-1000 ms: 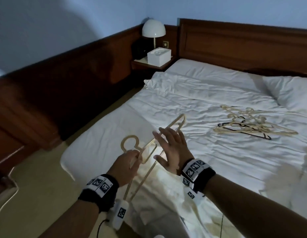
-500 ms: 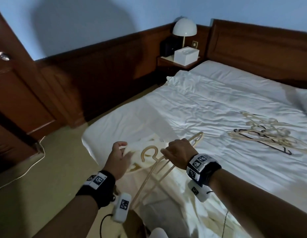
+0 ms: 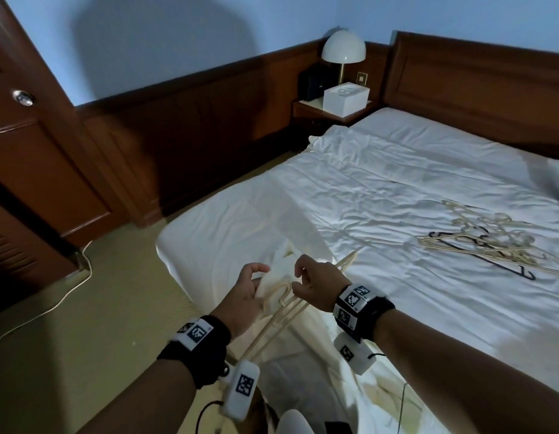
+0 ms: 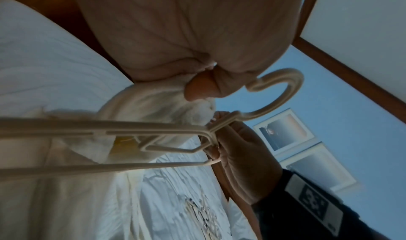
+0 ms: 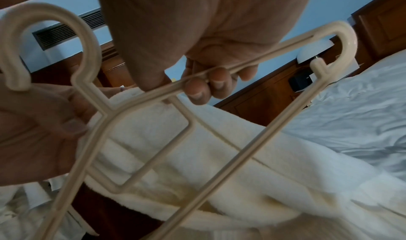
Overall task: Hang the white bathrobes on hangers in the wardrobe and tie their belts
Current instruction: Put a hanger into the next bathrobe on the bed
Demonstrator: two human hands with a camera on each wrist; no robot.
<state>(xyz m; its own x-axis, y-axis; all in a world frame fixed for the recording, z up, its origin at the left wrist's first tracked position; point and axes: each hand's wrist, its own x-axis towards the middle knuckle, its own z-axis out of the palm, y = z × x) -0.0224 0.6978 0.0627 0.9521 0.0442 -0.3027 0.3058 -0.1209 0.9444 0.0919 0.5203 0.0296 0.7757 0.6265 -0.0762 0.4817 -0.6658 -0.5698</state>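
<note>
The right hand [image 3: 319, 288] has its fingers [image 5: 198, 89] curled round one arm of a cream plastic hanger [image 3: 284, 308], gripping it just beside the hook. The hanger is held above the near left corner of the bed [image 3: 381, 189], its arms slanting down toward the person, right over a white bathrobe [image 5: 219, 150] that lies bunched on that corner. The left hand [image 3: 243, 300] is just beside the hanger's hook [image 4: 279, 90], fingers bent, and pinches a fold of the bathrobe's towelling; in the left wrist view its thumb tip [image 4: 201, 89] presses into the cloth. Whether this hand also touches the hanger I cannot tell. Well apart, toward the far right side of the bed, lies a loose heap of more hangers [image 3: 484, 245], cream ones tangled with a black one. Beyond the bed's far left corner a nightstand [image 3: 306, 109] carries a white domed lamp [image 3: 343, 50] and a white box [image 3: 345, 100]
</note>
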